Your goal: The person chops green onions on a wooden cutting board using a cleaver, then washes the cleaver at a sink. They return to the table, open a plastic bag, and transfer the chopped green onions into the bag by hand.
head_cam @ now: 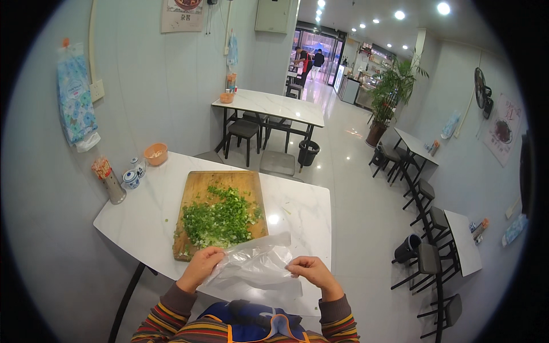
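A clear plastic bag (257, 263) is stretched between my two hands, over the near edge of the table. My left hand (201, 266) pinches its left side, close to the near corner of a wooden cutting board (195, 182). At the bag's right side, the fingertips of my right hand (313, 273) grip the film. Whether the bag's mouth is parted cannot be told. Chopped green onions (221, 216) lie heaped on the board, just beyond the bag, with some bits scattered at its edges.
The white marble-patterned table (137, 218) meets the wall on my left. Along that side stand a chopstick holder (112, 184), a blue-and-white lidded jar (131, 179) and an orange bowl (155, 154). A stool (277, 163) stands beyond the far edge. Two people (311, 64) are near the distant doorway.
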The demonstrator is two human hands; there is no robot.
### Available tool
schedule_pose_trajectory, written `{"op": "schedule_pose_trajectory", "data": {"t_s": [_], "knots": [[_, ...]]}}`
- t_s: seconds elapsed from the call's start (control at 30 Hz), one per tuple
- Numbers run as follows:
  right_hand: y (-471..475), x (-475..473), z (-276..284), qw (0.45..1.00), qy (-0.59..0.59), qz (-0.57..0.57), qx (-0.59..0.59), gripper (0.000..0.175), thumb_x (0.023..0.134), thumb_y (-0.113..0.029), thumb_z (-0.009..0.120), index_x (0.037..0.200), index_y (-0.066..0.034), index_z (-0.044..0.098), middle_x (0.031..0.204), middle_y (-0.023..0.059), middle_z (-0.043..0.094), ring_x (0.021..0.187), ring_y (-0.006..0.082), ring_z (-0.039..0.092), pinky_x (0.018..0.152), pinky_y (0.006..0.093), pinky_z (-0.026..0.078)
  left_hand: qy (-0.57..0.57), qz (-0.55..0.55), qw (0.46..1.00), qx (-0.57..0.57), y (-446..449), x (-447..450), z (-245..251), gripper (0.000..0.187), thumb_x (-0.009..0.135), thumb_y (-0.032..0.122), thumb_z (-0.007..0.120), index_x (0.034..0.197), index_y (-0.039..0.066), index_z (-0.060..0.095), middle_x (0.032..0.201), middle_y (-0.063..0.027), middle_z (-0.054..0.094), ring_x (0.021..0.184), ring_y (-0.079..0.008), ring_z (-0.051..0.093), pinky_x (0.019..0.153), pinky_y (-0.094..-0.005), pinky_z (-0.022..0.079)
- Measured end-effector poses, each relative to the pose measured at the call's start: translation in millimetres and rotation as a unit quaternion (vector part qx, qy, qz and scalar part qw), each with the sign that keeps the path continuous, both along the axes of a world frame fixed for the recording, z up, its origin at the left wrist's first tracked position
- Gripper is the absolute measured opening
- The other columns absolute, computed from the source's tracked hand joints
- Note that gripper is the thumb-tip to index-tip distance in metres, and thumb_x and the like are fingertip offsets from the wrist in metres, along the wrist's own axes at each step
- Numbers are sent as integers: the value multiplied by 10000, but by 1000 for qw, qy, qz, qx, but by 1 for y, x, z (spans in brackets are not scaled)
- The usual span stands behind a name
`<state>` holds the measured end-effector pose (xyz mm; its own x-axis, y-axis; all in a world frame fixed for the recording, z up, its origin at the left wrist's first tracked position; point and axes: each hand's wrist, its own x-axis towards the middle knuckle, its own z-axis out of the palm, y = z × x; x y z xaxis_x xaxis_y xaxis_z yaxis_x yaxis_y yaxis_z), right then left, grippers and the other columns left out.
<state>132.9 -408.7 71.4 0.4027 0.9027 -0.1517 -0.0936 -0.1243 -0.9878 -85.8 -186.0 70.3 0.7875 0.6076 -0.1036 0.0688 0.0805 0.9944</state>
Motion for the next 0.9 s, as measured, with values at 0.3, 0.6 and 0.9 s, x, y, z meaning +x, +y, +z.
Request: {"op": "schedule_pose_trajectory", "data": {"t_s": [0.3,0.6,0.9], "knots": [[-10,-26,-40,985,97,-127,-61,182,801,-175,647,832,3,641,719,29,603,627,98,544,592,227,465,-45,-51,957,283,-56,-9,19,192,823,98,571,988,5,599,866,-100,615,725,-177,578,698,-278,472],[0,-68,-47,997,7,-72,-42,241,817,-222,646,698,-24,577,640,-6,569,574,51,486,509,185,381,64,-186,979,58,-103,20,-28,312,828,228,619,1028,-9,584,827,-69,627,701,-119,579,650,-247,473],[-12,-70,-37,992,118,-23,-28,135,844,-132,601,876,-7,640,749,-15,597,691,46,510,629,183,412,59,-116,990,53,-99,16,-25,202,841,161,613,925,-23,624,782,-45,632,688,-87,563,616,-224,454]]}}
